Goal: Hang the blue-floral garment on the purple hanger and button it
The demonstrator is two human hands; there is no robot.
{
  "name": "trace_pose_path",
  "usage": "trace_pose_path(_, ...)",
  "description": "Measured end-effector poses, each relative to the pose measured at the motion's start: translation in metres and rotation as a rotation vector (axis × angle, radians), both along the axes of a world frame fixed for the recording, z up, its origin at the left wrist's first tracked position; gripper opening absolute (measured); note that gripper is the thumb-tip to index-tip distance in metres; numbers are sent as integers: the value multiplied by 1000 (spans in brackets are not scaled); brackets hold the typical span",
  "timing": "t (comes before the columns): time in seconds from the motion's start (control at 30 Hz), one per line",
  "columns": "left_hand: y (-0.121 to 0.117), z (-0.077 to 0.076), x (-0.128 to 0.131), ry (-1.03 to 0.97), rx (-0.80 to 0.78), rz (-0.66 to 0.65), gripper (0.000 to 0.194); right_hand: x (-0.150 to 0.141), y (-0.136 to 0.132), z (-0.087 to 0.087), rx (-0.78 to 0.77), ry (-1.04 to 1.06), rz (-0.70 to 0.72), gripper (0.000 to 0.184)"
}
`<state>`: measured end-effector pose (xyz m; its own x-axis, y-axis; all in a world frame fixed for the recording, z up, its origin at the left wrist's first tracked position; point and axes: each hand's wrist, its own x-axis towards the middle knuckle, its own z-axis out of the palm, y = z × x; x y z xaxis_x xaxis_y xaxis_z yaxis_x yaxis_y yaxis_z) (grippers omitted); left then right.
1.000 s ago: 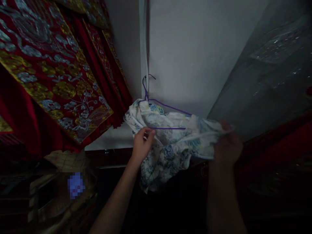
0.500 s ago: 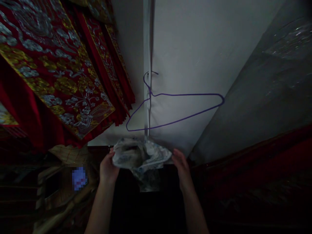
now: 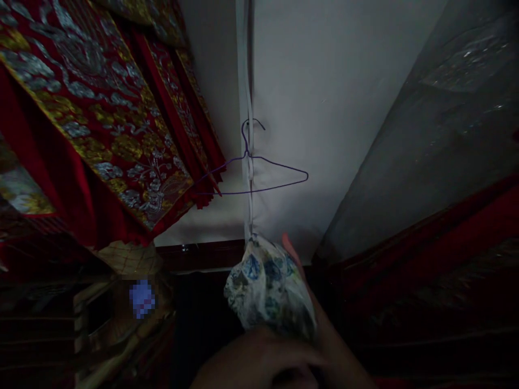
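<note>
A thin, crumpled white floral cloth (image 3: 271, 278) with blue and greenish flowers is held up low in the middle, its left edge looking gathered. My right hand (image 3: 292, 254) is at the cloth's right side, gripping it from behind. One of its fingertips shows above the edge, and the other fingers are hidden. Close to the camera, my left hand (image 3: 275, 354) crosses the lower end of the cloth. Blur and darkness hide its fingers. Above both hands, a purple wire hanger (image 3: 279, 187) hangs by its hook from a pale strip (image 3: 245, 70) on the wall.
Red embroidered cloth (image 3: 117, 124) with gold and silver patterns hangs at the left. Below it are a wooden chair-like frame (image 3: 91, 308) and a blurred blue item (image 3: 141, 299). A grey plastic-like sheet (image 3: 438, 129) slopes on the right above dark red fabric (image 3: 458, 232).
The cloth, stretched between both hands before, is now bunched upright at my right hand. My left hand has swung right, across its lower end. The hanger has turned and looks narrower.
</note>
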<state>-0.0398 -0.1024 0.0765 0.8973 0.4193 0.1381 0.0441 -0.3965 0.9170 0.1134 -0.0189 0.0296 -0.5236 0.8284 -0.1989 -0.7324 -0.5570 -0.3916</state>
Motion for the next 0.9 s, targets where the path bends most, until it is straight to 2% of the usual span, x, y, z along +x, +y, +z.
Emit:
trace_pose_path(0.07, 30, 25, -12, -151, 138, 266, 30, 7, 3, 8, 29, -122, -14, 58)
trace_pose_path(0.1, 47, 30, -14, -240, 207, 401, 32, 8, 4, 12, 47, -214, -12, 52)
trace_pose_path(0.13, 63, 30, -15, -271, 240, 482, 39, 8, 6, 14, 72, -312, 7, 46)
trace_pose_path(0.17, 77, 23, -14, -274, 242, 504, 46, 9, 6, 17, 110, -419, 57, 40)
trace_pose_path(0.23, 93, -6, -14, -171, 103, 427, 55, 17, 7, 23, 259, -655, 268, 31)
trace_pose_path(0.3, 92, -45, -21, 81, -81, 314, 69, 32, 5, 27, 494, -906, 568, 21)
trace_pose_path(0.37, 84, -80, -40, 319, -95, 191, 65, 48, 2, 30, 763, -1144, 715, 9)
trace_pose_path(0.4, 81, -92, -53, 384, 0, 173, 51, 54, 1, 31, 874, -1241, 701, 10)
trace_pose_path(0.43, 80, -100, -67, 408, 120, 226, 39, 58, 1, 33, 964, -1317, 617, 16)
trace_pose_path(0.47, 83, -101, -81, 417, 221, 292, 28, 59, 2, 38, 1027, -1368, 469, 22)
trace_pose_path(0.53, 99, -90, -105, 383, 336, 479, 15, 56, 11, 53, 1077, -1402, 75, 35)
trace_pose_path(0.6, 123, -64, -121, 336, 342, 641, 14, 51, 29, 75, 1032, -1374, -420, 44)
trace_pose_path(0.67, 144, -32, -128, 315, 358, 757, 19, 47, 55, 93, 923, -1286, -881, 50)
trace_pose_path(0.7, 152, -18, -129, 323, 381, 801, 23, 45, 70, 97, 870, -1236, -1053, 51)
trace_pose_path(0.73, 157, -6, -129, 341, 406, 837, 26, 44, 84, 96, 834, -1200, -1159, 52)
trace_pose_path(0.8, 158, 5, -126, 386, 423, 899, 31, 41, 107, 80, 819, -1214, -1161, 49)
trace_pose_path(0.83, 155, 4, -124, 399, 401, 915, 31, 40, 116, 67, 826, -1266, -1068, 45)
trace_pose_path(0.9, 146, -8, -122, 370, 286, 918, 28, 42, 125, 39, 811, -1360, -892, 37)
